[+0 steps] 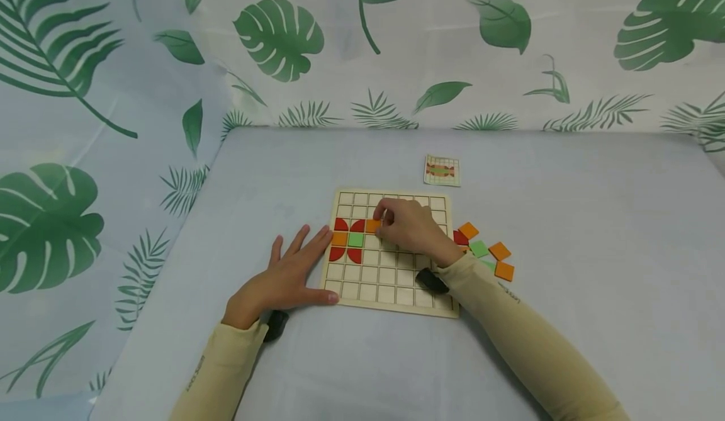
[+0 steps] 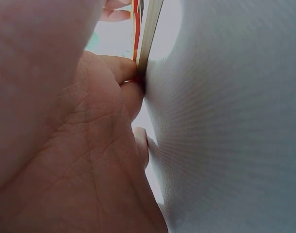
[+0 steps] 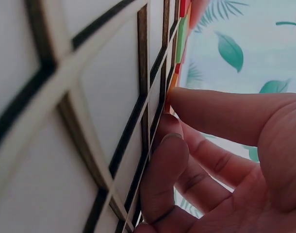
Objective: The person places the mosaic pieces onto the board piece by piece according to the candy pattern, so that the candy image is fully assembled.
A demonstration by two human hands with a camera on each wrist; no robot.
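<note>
A wooden grid board point(image 1: 391, 292) lies on the table. Red quarter-circle tiles point(image 1: 337, 255), an orange square tile point(image 1: 338, 239) and a green square tile point(image 1: 355, 240) fill cells at its left side. My right hand point(image 1: 412, 224) reaches over the board, thumb and index finger pinching another orange square tile point(image 1: 372, 226) at a cell right of the upper red pieces. In the right wrist view the thumb point(image 3: 211, 109) meets that tile's edge, other fingers curled against the grid. My left hand point(image 1: 291, 276) lies spread, thumb and fingertips at the board's left edge.
Loose orange tiles point(image 1: 500, 250), a green tile point(image 1: 478, 248) and a red piece point(image 1: 460, 237) lie right of the board, partly behind the right forearm. A small pattern card point(image 1: 442, 170) lies beyond the board. A leaf-print curtain point(image 1: 385, 43) hangs behind.
</note>
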